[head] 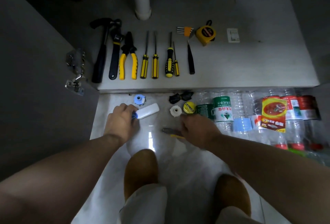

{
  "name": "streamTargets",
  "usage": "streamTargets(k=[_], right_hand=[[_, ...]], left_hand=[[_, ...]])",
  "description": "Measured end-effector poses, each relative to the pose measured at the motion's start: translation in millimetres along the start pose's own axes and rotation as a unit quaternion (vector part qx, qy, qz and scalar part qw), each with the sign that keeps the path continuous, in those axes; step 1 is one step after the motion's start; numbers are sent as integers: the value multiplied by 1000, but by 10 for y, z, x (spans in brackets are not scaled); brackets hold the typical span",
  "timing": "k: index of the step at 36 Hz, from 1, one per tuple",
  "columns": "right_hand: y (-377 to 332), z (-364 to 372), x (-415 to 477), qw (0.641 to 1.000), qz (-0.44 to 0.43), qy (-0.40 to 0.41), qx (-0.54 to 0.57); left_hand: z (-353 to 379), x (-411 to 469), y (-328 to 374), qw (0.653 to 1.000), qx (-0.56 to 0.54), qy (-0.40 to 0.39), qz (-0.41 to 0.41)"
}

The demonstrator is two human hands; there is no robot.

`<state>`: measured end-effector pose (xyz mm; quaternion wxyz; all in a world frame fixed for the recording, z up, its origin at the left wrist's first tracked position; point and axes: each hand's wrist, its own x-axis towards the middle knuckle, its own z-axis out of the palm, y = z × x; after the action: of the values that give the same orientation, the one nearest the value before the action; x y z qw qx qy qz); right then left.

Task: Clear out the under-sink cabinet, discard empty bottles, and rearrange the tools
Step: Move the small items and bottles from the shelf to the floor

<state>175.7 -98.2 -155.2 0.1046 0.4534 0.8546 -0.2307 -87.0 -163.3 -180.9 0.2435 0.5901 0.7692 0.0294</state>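
So, left grip (121, 120) pinches the blue cap (134, 116) of a flat white plastic bottle (149, 110) on the glossy floor (160, 122); right grip (196, 127) curls round a slim grey-and-yellow tool (171, 132). Yellow-handled tools (155, 66) line the matte cabinet base (250, 66).

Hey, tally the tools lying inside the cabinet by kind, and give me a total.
Hammer: 1
Wrench: 1
Pliers: 1
Screwdrivers: 4
Hex key set: 1
Tape measure: 1
Thin black-handled tool: 1
Total: 10
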Motion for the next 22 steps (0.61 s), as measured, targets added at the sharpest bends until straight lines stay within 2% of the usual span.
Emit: streamTargets(k=[3, 5, 8, 11, 15, 19, 22], right_hand=[[56, -348, 84, 995, -13, 96, 29], [128, -599, 169, 985, -17, 158, 64], [274, -933, 356, 968, -2, 235, 92], [465, -1179, 626, 957, 51, 267, 99], [704, -1390, 1027, 969, 113, 203, 82], [781, -1483, 1405, 982, 129, 140, 8], [771, -1524, 1595, 987, 131, 95, 8]], left_hand=[[-104, 10, 183, 992, 65, 23, 107], [-187, 34, 362, 983, 67, 40, 168], [-324, 135, 687, 972, 4, 65, 227], [-467, 379, 1035, 966, -72, 68, 240], [-671, 875, 1326, 954, -142, 116, 237], [-777, 1312, 1427, 957, -110, 148, 224], [-818, 1552, 1488, 960, -65, 165, 218]])
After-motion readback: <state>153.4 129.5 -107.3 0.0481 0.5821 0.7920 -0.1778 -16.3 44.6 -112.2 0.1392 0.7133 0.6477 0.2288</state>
